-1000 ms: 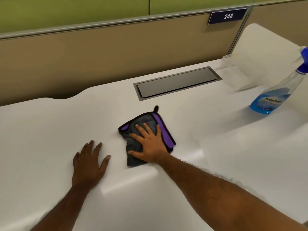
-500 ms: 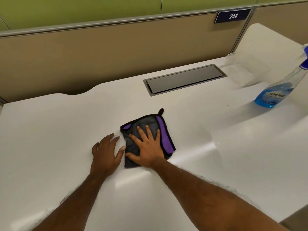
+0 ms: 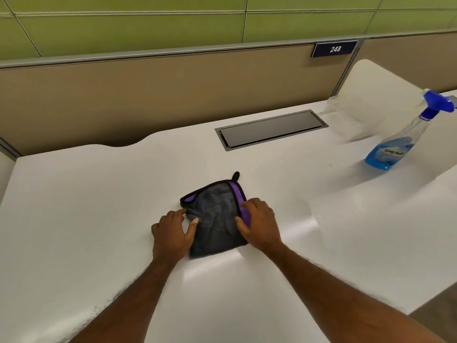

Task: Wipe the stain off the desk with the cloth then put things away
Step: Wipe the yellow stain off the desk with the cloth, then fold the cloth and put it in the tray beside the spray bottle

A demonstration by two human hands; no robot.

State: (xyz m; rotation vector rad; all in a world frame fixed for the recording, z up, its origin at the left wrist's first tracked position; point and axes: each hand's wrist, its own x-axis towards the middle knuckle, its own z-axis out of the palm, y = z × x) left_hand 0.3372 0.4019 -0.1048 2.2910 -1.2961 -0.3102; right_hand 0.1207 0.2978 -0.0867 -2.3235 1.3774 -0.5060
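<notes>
Head view: folded grey cloth (image 3: pixel 217 219) with purple trim lies flat on white desk (image 3: pixel 99 194), between both hands. Left hand (image 3: pixel 173 231) at cloth's left edge, thumb on top, fingers curled at edge, pinching it. Right hand (image 3: pixel 259 224) on cloth's right edge, fingers curled over purple band, gripping. Spray bottle (image 3: pixel 398 142) of blue liquid stands far right of right hand, beyond it. Cable hatch (image 3: pixel 269 129) straight beyond hands. Clear container (image 3: pixel 351 120) right of hatch. No stain discernible.

"248" is printed in white on the dark blue plate (image 3: pixel 335 49) on the partition; the spray bottle (image 3: pixel 398 142) label can't be read, too blurry.
</notes>
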